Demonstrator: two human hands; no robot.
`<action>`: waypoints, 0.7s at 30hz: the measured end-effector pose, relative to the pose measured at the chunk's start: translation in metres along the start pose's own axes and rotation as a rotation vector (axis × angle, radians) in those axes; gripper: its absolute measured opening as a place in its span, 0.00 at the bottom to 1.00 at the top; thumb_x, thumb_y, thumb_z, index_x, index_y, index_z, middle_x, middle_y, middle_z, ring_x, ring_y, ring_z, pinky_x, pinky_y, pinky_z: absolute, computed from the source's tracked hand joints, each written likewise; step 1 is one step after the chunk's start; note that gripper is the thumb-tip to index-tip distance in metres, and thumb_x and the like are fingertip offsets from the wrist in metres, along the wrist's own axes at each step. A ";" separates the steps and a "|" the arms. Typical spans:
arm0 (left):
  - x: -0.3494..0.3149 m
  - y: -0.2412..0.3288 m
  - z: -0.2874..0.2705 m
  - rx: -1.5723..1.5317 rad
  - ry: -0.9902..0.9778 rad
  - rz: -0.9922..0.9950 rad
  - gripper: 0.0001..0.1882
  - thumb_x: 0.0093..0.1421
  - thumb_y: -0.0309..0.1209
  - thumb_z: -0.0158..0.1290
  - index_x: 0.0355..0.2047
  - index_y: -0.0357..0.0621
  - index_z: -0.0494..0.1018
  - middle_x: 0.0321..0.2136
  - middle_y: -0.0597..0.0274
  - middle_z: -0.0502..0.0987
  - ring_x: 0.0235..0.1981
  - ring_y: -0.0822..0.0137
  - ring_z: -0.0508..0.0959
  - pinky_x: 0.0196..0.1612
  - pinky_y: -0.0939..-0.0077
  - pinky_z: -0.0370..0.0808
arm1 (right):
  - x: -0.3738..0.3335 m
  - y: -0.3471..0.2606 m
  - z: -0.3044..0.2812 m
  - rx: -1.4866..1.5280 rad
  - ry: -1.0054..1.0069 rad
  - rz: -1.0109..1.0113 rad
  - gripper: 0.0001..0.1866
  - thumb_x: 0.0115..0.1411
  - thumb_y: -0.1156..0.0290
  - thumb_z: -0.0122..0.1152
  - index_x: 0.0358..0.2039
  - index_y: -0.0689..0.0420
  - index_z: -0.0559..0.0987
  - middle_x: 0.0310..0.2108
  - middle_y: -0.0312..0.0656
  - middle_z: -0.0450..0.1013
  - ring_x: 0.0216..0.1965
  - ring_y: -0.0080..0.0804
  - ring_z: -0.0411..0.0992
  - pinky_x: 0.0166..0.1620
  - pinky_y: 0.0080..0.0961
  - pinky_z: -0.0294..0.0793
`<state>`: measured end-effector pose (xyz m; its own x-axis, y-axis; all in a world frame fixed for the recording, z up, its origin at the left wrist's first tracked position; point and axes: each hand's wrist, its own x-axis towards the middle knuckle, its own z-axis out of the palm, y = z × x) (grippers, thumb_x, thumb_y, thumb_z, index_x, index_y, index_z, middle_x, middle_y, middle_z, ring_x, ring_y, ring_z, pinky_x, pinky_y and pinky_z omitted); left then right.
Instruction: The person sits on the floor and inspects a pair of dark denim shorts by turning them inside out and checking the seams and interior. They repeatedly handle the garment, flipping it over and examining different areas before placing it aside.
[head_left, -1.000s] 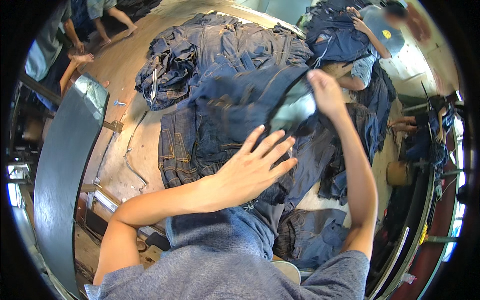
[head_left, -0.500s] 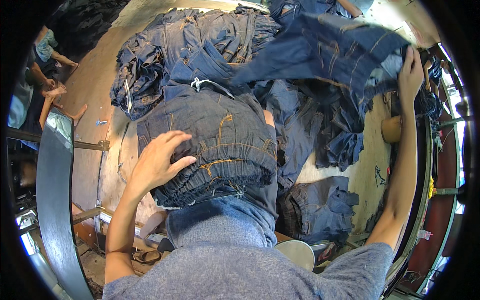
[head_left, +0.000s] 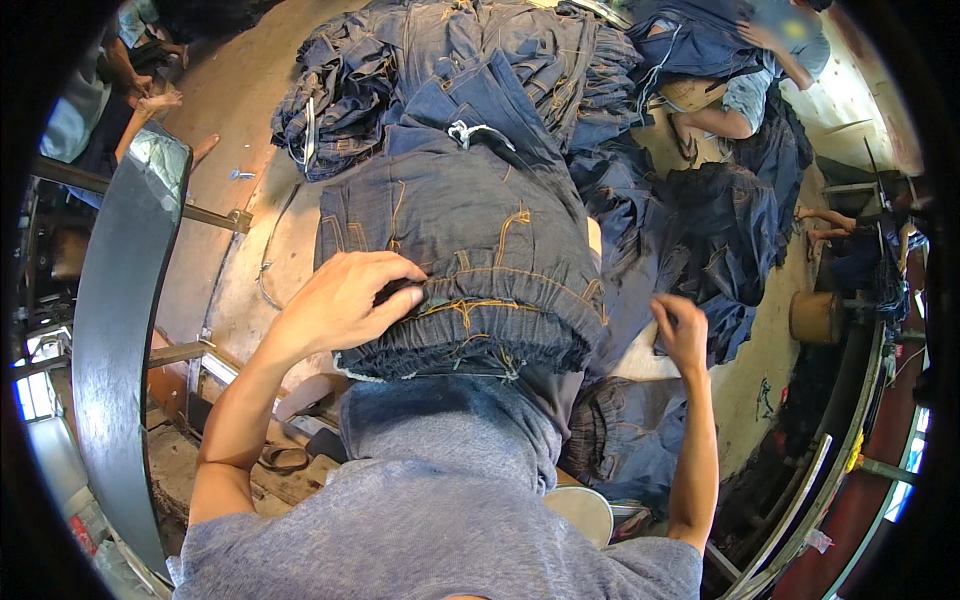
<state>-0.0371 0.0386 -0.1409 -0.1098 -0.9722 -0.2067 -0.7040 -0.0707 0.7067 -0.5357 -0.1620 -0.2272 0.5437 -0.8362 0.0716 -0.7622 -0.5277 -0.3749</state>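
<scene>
A stack of dark denim trousers (head_left: 455,215) lies before me and reaches up to my lap. Its gathered elastic waistbands, with orange stitching and loose threads, face me. My left hand (head_left: 345,305) is at the left side of the top waistband, thumb and fingertips close together on the denim. To the right of the stack, my right hand (head_left: 685,335) is raised with loosely bent fingers and nothing visible in it. Beyond it lies a heap of dark denim trousers (head_left: 715,230). A white drawstring (head_left: 480,132) lies across the far part of the stack.
A large denim pile (head_left: 460,50) lies at the back. More folded denim (head_left: 640,425) lies beside me on the right. Another person (head_left: 790,65) sits at the back right, handling denim. A dark curved panel (head_left: 125,330) stands at left; a brown cylinder (head_left: 815,318) stands at right.
My right hand has let go of the trousers it held out at the far right and come back toward the stack. My left thumb and fingers have drawn closer together on the waistband.
</scene>
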 end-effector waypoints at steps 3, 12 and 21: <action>0.011 0.014 -0.004 0.106 0.125 -0.031 0.11 0.72 0.34 0.59 0.42 0.38 0.83 0.36 0.44 0.86 0.38 0.39 0.86 0.42 0.50 0.81 | 0.054 -0.070 -0.015 0.192 0.155 -0.176 0.09 0.70 0.69 0.71 0.45 0.60 0.89 0.44 0.49 0.87 0.46 0.49 0.85 0.51 0.38 0.82; 0.054 0.062 -0.022 0.235 0.730 0.189 0.09 0.72 0.33 0.59 0.38 0.41 0.77 0.32 0.48 0.83 0.32 0.41 0.84 0.35 0.50 0.80 | 0.144 -0.222 -0.031 0.452 -0.229 -0.298 0.22 0.74 0.63 0.68 0.64 0.59 0.81 0.40 0.49 0.85 0.39 0.44 0.83 0.44 0.33 0.81; 0.065 0.085 -0.010 0.143 0.614 0.312 0.11 0.73 0.36 0.58 0.39 0.40 0.78 0.33 0.48 0.82 0.32 0.39 0.85 0.36 0.48 0.83 | 0.161 -0.173 -0.051 0.667 -0.474 -0.306 0.22 0.80 0.72 0.56 0.71 0.58 0.77 0.60 0.38 0.81 0.57 0.19 0.74 0.63 0.22 0.73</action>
<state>-0.0971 -0.0329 -0.0871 0.0644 -0.8956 0.4401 -0.7941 0.2211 0.5662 -0.3345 -0.2126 -0.1040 0.8928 -0.4436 -0.0783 -0.2744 -0.3978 -0.8755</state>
